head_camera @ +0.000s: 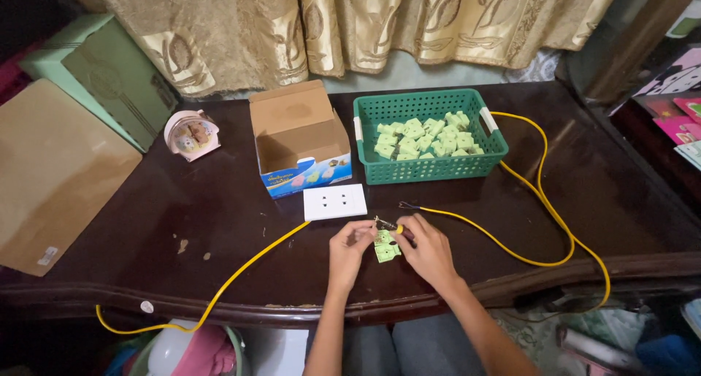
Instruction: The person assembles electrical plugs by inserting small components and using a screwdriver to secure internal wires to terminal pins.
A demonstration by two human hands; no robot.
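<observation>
Both hands meet at the near middle of a dark wooden table. My left hand and my right hand together hold a small pale green socket part between their fingertips. My right hand also pinches the stripped end of a yellow cable against the part. Just beyond the hands lies a white wall socket plate, face up. A green plastic basket farther back holds several more pale green parts.
An open cardboard box stands left of the basket. A small pink alarm clock sits at the back left, near a brown board and a green carton. The yellow cable loops right and off the front edge. Curtains hang behind.
</observation>
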